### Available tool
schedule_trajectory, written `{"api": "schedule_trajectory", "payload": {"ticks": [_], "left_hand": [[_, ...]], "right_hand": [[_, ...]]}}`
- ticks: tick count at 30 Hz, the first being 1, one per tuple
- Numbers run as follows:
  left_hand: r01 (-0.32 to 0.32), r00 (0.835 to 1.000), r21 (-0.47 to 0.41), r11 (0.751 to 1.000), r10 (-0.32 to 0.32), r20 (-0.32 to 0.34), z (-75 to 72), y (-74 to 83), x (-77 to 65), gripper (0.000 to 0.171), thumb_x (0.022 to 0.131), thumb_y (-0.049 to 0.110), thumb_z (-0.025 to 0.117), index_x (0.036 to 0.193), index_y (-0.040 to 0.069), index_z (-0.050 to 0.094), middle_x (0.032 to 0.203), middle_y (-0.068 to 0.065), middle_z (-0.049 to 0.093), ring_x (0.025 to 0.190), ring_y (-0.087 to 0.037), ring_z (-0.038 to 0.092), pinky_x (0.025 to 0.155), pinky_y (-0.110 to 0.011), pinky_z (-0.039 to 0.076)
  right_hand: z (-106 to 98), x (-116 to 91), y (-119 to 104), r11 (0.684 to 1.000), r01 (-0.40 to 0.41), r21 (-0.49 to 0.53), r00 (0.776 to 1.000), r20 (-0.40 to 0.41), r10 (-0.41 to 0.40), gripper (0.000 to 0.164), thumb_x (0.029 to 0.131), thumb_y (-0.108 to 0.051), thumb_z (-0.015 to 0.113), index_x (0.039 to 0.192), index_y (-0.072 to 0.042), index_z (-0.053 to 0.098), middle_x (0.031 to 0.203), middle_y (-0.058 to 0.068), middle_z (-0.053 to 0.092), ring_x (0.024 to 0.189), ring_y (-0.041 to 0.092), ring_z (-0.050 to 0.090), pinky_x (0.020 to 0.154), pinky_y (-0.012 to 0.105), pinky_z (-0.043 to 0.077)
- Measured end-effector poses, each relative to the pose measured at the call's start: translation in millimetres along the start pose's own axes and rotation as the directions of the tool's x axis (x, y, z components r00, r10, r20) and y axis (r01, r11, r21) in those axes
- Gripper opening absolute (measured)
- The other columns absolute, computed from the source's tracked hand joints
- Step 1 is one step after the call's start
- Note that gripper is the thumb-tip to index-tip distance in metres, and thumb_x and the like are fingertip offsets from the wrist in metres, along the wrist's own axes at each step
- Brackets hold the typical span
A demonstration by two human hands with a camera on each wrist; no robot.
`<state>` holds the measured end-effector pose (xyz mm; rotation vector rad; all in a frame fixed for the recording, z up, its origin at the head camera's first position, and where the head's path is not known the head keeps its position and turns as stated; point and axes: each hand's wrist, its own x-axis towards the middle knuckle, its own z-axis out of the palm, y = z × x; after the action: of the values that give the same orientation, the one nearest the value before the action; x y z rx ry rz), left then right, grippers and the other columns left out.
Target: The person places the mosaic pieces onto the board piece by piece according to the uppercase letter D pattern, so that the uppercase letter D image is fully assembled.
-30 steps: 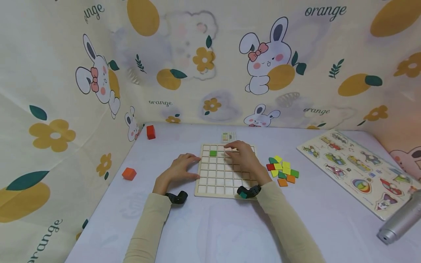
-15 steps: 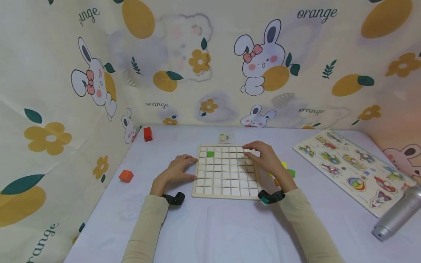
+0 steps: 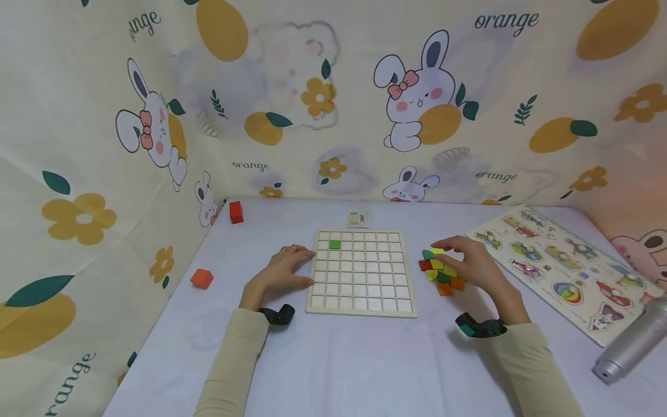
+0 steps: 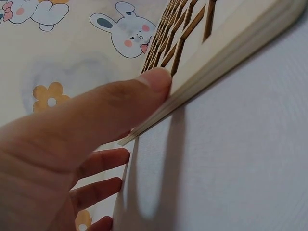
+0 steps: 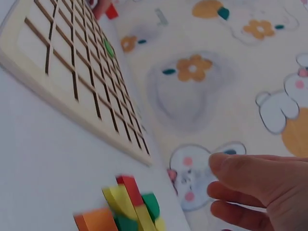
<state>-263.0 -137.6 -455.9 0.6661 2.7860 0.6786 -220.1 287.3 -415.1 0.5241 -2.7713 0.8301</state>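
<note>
A pale wooden grid board (image 3: 360, 273) lies on the table, with one green square tile (image 3: 335, 244) in an upper left cell. At its left edge rests my left hand (image 3: 281, 269); in the left wrist view the thumb (image 4: 154, 82) touches the board's rim and the other fingers extend beyond. My right hand (image 3: 476, 263) is over a cluster of small tiles to the right of the board, thumb and fingers apart with nothing seen between them. The cluster has a red tile (image 3: 425, 265), orange tiles (image 3: 444, 288), and yellow and green ones, partly hidden by the hand.
A small printed card (image 3: 359, 219) lies behind the board. Two red-orange blocks, a near one (image 3: 202, 278) and a far one (image 3: 236, 212), stand at the left. A picture puzzle board (image 3: 563, 266) and a silver cylinder (image 3: 627, 341) are at the right.
My right hand has moved right, from above the board's upper cells to the tile cluster. My left hand has stayed at the board's left edge.
</note>
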Motion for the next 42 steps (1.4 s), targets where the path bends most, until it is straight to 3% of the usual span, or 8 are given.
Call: {"api": "schedule_trajectory", "payload": {"ticks": [11,16,22,36,42], "left_hand": [[-0.018,1.000,0.011,1.000,0.018,0.005,-1.4,0.8,-0.3,0.071,0.077,0.043,0.073,0.138,0.018,0.047,0.140,-0.007,0.041,0.129,-0.026,0.033,0.106,-0.049,0.027],[-0.042,0.999,0.026,0.999,0.042,-0.005,-1.9,-0.6,-0.8,0.070,0.077,0.043,0.072,0.137,0.017,0.047,0.139,-0.008,0.042,0.129,-0.027,0.034,0.105,-0.050,0.028],[-0.047,0.999,0.032,0.998,0.048,-0.010,-0.9,-1.0,-0.5,0.070,0.077,0.042,0.073,0.137,0.016,0.047,0.139,-0.008,0.042,0.128,-0.028,0.034,0.105,-0.050,0.028],[-0.023,1.000,0.008,1.000,0.023,-0.008,-0.9,1.9,-2.9,0.070,0.077,0.042,0.074,0.137,0.018,0.048,0.139,-0.008,0.042,0.129,-0.027,0.033,0.106,-0.050,0.027],[0.002,1.000,-0.006,1.000,-0.002,-0.003,-1.9,3.6,-2.8,0.071,0.076,0.044,0.074,0.137,0.019,0.047,0.140,-0.007,0.041,0.130,-0.026,0.032,0.107,-0.049,0.027]], "right_hand": [[-18,-13,26,0.992,-0.128,0.013,0.987,0.102,0.126,0.029,0.085,-0.008,0.066,0.113,-0.001,0.064,0.111,0.019,0.063,0.098,0.032,0.055,0.082,0.051,0.048],[-24,-18,33,0.980,-0.201,-0.007,0.962,0.185,0.199,0.030,0.087,-0.013,0.065,0.114,-0.001,0.063,0.109,0.019,0.063,0.097,0.032,0.054,0.082,0.049,0.049],[-25,-25,42,0.962,-0.274,-0.001,0.923,0.283,0.263,0.030,0.082,-0.007,0.067,0.112,-0.002,0.064,0.107,0.017,0.062,0.096,0.031,0.054,0.085,0.050,0.046],[-16,-27,51,0.949,-0.314,0.014,0.910,0.289,0.297,0.031,0.080,-0.009,0.071,0.110,-0.003,0.065,0.108,0.016,0.061,0.094,0.029,0.053,0.083,0.048,0.047],[-17,-28,54,0.946,-0.323,0.009,0.909,0.282,0.308,0.032,0.081,-0.013,0.071,0.111,-0.004,0.065,0.104,0.012,0.063,0.091,0.026,0.054,0.079,0.040,0.049]]}}
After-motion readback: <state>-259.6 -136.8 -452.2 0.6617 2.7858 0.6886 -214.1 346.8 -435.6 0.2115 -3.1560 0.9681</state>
